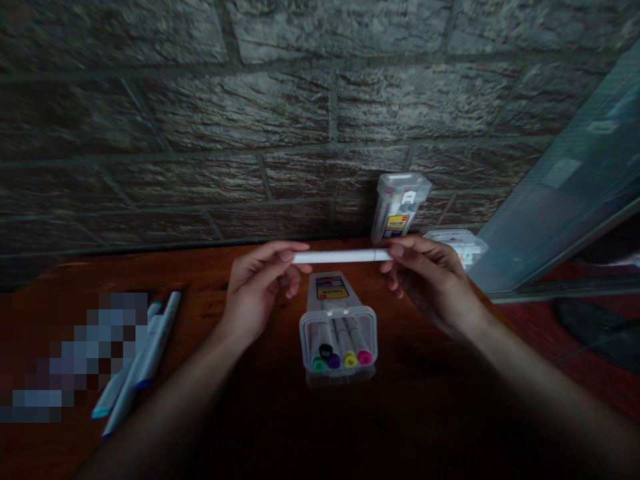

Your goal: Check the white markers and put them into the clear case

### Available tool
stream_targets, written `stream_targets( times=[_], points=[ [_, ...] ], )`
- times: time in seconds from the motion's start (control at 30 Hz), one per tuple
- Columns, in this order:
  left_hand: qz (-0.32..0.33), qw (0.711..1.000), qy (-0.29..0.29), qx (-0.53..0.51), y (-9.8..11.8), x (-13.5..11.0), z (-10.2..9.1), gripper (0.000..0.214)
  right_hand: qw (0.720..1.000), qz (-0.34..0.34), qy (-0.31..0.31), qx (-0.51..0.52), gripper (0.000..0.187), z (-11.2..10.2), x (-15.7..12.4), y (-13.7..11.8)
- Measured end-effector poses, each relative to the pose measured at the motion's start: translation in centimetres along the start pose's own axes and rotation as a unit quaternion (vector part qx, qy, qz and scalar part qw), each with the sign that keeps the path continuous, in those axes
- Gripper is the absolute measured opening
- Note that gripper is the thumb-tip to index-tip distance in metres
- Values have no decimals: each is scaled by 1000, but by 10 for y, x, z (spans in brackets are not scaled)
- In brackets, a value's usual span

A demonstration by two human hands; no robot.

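A white marker is held level above the wooden table, one end in each hand. My left hand pinches its left end between thumb and fingers. My right hand grips the right end the same way. Directly below the marker lies a clear plastic marker case, open toward me, holding several markers with green, purple, yellow and pink caps.
A second clear marker case stands upright against the stone wall. A case lid lies behind my right hand. Two or three loose markers lie at the left beside a blurred patch. A glass panel slants at right.
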State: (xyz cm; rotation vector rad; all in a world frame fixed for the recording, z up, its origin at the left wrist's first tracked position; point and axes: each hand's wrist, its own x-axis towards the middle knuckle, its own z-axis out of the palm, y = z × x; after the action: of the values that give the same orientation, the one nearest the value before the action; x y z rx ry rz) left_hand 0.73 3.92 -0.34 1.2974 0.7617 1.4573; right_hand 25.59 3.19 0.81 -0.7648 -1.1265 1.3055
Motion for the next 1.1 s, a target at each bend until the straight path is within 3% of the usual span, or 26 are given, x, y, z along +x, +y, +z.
stream_targets(
  times=[1.1],
  points=[
    [-29,997,1,-66,1,0,-1,25,997,23,-21,73,26,-1,0,-5]
  ],
)
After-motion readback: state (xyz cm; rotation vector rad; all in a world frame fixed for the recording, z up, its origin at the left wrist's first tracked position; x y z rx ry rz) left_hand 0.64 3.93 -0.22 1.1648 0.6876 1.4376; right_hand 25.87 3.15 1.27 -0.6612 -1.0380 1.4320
